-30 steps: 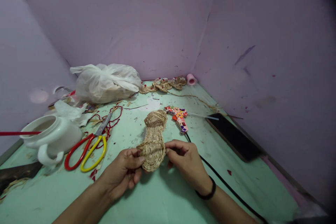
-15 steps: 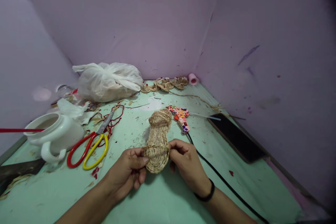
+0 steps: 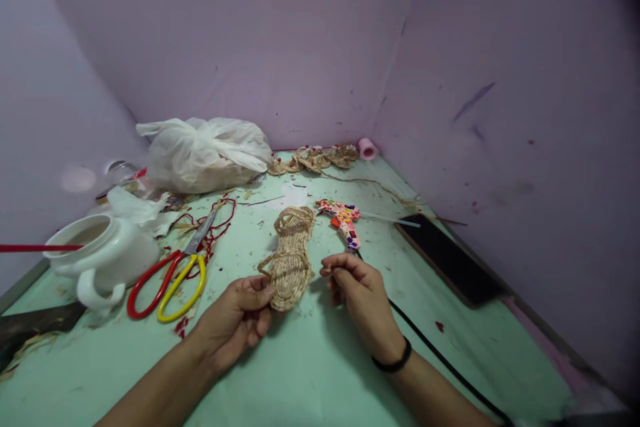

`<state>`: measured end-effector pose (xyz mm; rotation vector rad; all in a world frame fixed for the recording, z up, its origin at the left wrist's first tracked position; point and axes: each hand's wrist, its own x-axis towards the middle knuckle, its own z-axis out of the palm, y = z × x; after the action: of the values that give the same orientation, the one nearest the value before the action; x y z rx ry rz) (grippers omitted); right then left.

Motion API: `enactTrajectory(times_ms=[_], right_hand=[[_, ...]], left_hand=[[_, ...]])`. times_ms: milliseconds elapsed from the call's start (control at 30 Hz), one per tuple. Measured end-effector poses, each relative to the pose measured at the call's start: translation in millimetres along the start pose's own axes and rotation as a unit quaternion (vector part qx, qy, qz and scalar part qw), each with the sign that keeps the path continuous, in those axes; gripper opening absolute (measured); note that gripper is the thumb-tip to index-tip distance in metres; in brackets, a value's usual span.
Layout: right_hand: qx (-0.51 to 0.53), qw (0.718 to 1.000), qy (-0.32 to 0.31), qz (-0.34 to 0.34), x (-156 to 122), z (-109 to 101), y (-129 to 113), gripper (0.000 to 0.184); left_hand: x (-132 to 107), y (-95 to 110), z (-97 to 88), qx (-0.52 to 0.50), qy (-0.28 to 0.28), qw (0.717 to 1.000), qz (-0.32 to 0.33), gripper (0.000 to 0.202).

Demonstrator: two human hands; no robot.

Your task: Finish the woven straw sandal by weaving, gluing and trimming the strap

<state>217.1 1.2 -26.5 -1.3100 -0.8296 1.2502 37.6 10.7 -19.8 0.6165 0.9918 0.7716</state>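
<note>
A small slipper (image 3: 293, 270) of woven straw cord, with a cord band across its lower half, is tilted in the middle of the view. My left hand (image 3: 240, 313) pinches its lower left edge between thumb and fingers. A loose loop of the band sticks out on the left, above my thumb. My right hand (image 3: 357, 297) is apart from the slipper, to its right, thumb and forefinger pressed together; whatever is between them is too small to make out. Just beyond this hand lies a flower-patterned glue gun (image 3: 345, 221) with a clear glue stick in its back.
On the left are scissors (image 3: 185, 263) with red and yellow handles, a white teapot (image 3: 125, 253) and red thread. A white plastic bag (image 3: 205, 153) and several straw pieces (image 3: 310, 160) stand at the back. To the right lies a phone (image 3: 450, 260); the gun's black cord (image 3: 440, 353) runs forward.
My right hand has let go of the band's right side and moved slightly away. The slipper has shifted left and up in my left hand, and the band's loop now sticks out leftward.
</note>
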Motion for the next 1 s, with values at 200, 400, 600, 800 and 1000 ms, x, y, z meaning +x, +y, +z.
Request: enactTrajectory(times_ms=[200,400,600,800,1000], right_hand=[[-0.023,0.998,0.025,-0.047,-3.8,-1.7,-4.7,0.025],[0.089,0.99,-0.098,0.041,-6.2,4.7,-6.2,0.036],[0.114,0.987,-0.104,0.052,-4.5,5.9,-2.0,0.028],[0.108,0.982,-0.139,0.07,-4.0,-0.7,-2.1,0.026],[0.01,0.993,-0.114,0.02,-7.2,2.0,-7.2,0.015]], left_hand=[[-0.2,2.7,0.5,0.001,0.011,1.0,-0.011,0.023],[0.4,1.9,4.7,0.017,0.016,1.0,-0.007,0.027],[0.6,-2.6,5.2,0.027,0.006,1.0,-0.004,0.024],[3.4,-8.1,-2.1,0.013,-0.015,0.999,-0.031,0.018],[0.8,-6.8,1.6,0.024,-0.006,0.999,-0.028,0.02]])
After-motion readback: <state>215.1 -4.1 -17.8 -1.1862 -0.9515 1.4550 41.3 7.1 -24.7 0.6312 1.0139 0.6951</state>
